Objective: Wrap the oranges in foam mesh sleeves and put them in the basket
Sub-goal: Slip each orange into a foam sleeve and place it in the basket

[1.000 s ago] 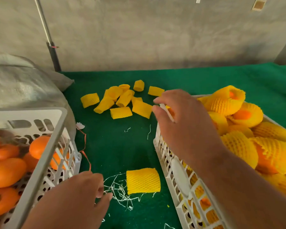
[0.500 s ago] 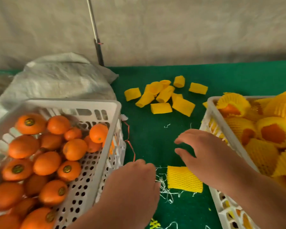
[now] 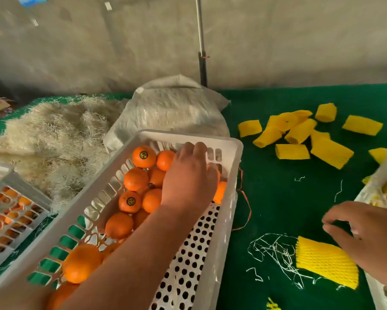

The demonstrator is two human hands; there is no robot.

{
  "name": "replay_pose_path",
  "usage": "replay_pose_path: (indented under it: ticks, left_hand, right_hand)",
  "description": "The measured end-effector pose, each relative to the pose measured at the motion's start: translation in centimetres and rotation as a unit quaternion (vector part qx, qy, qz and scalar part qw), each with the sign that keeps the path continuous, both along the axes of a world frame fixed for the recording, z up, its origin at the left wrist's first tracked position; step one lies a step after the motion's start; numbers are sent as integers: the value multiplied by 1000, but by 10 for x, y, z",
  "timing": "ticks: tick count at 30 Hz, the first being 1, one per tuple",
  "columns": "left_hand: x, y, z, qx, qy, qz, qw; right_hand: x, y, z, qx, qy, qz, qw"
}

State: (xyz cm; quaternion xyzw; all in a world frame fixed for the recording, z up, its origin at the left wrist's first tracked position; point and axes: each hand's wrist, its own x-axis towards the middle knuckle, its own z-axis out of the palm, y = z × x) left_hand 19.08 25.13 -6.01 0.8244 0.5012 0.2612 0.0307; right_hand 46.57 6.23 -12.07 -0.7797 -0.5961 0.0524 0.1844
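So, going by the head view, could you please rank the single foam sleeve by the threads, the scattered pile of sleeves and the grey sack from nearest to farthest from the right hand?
1. Single foam sleeve: just below the right hand, near table edge.
2. Pile of sleeves: farther back on the green cloth.
3. Grey sack: far left, behind the white crate.

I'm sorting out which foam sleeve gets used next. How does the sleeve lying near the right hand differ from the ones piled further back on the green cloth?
The near sleeve lies alone, flat, among loose white threads; the far sleeves are heaped, some overlapping. The near sleeve sits just under the right hand; the far sleeves lie beyond both hands. Both are yellow foam mesh on the green cloth.
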Motion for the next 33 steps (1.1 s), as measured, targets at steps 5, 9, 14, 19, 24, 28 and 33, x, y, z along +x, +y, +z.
replay_pose_path:
  ticks: [5, 9, 14, 19, 24, 28, 33]
  left_hand:
    - [-33, 38, -29, -43, 122, 116, 985]
    - [-50, 62, -36, -8, 138, 199, 970]
    - [-75, 92, -40, -25, 125, 230, 965]
    - [-97, 109, -45, 6, 134, 202, 970]
    - [-97, 101, -34, 11, 57, 177, 982]
    - [-72, 69, 4, 14, -144, 100, 984]
    - [-10, -18, 46, -70, -219, -83, 970]
  right_hand:
    - [15, -3, -16, 25, 24, 2, 999]
    - [34, 0, -47, 32, 30, 1, 999]
    - [68, 2, -102, 20, 42, -17, 999]
    - [62, 4, -104, 20, 35, 5, 999]
    - [19, 2, -45, -3, 59, -8, 998]
    - [-1, 0, -10, -58, 48, -8, 997]
    - [-19, 0, 32, -94, 64, -1, 993]
